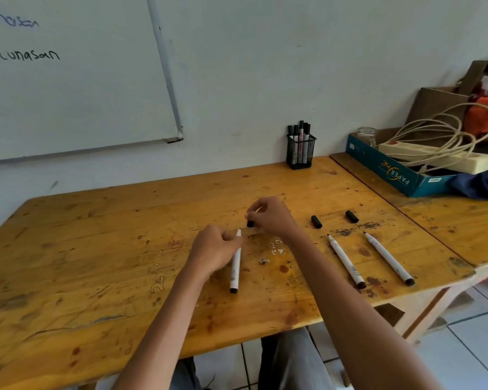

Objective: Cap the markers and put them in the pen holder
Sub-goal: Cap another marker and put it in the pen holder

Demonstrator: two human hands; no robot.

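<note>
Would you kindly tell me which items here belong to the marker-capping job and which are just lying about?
Job: white marker in left hand; black cap in right hand; two uncapped white markers; two loose black caps; black mesh pen holder.

Lying about: blue paper box; cream cable coil; whiteboard.

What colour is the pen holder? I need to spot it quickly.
Black wire mesh; the pen holder stands by the wall, clearest in the head view.
</note>
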